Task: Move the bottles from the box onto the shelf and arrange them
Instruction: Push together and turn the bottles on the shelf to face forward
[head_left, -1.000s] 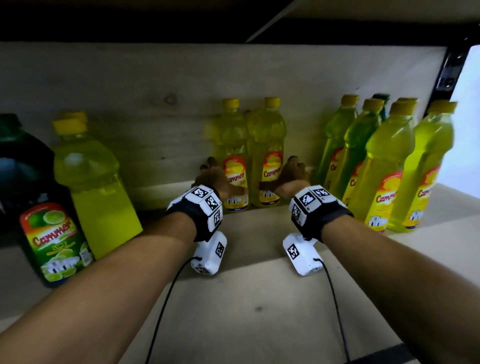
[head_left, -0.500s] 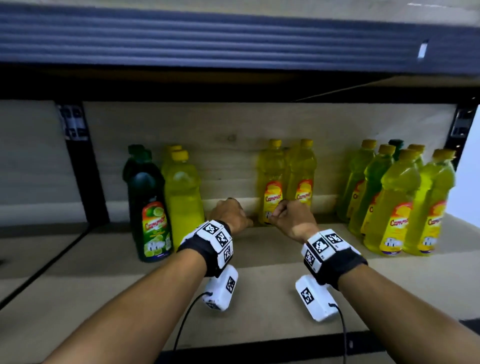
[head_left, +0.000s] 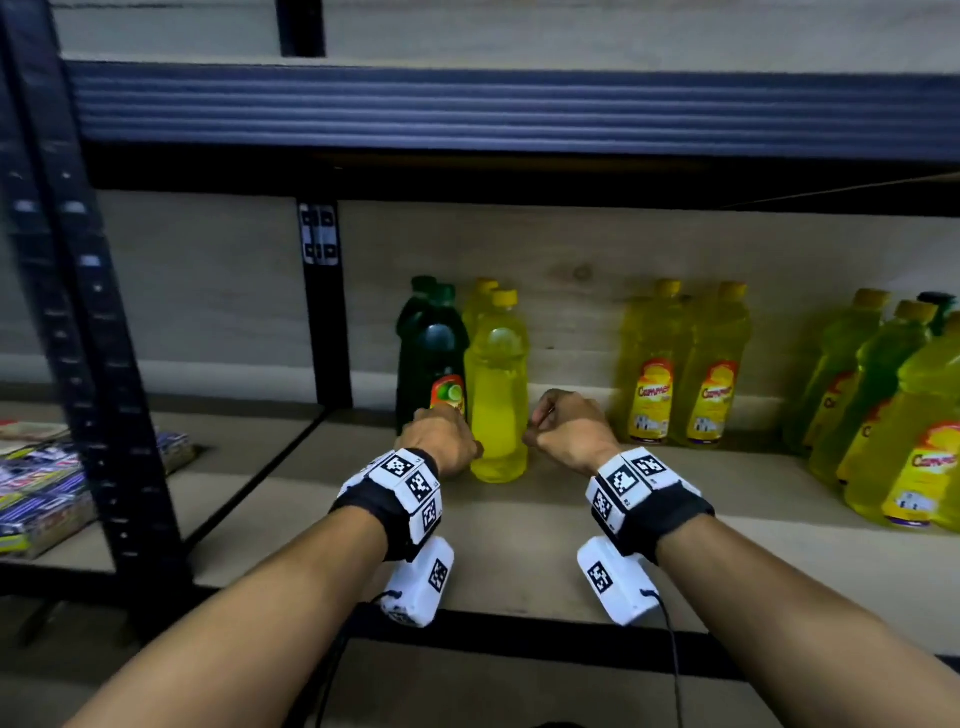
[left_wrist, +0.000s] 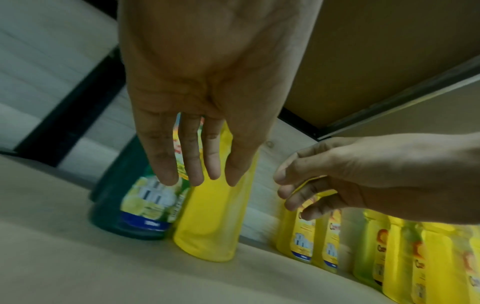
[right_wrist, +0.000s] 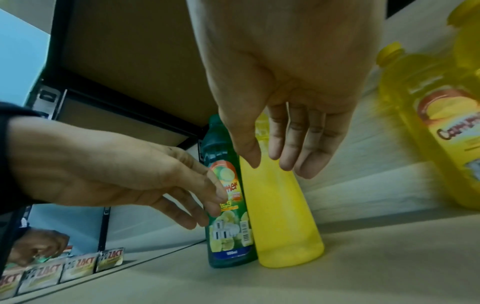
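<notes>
On the wooden shelf board (head_left: 545, 530) a dark green bottle (head_left: 431, 353) and a plain yellow bottle (head_left: 496, 395) stand side by side. Further right, two labelled yellow bottles (head_left: 685, 374) stand against the back wall. A cluster of several yellow-green bottles (head_left: 883, 410) fills the far right. My left hand (head_left: 441, 441) hovers in front of the green bottle, fingers straight and holding nothing (left_wrist: 192, 164). My right hand (head_left: 563, 431) hangs just right of the plain yellow bottle (right_wrist: 283, 216), fingers relaxed and empty (right_wrist: 280, 150). No box is in view.
A black upright (head_left: 330, 312) divides this bay from the left one, where stacked packets (head_left: 41, 488) lie. A thicker black post (head_left: 78, 338) stands nearer at the left. The upper shelf beam (head_left: 519, 104) hangs overhead. Bare board lies between the two bottle pairs.
Both hands let go of the two labelled yellow bottles at the back, drew back and shifted left to the green and plain yellow bottles. The head view pulled back and panned left.
</notes>
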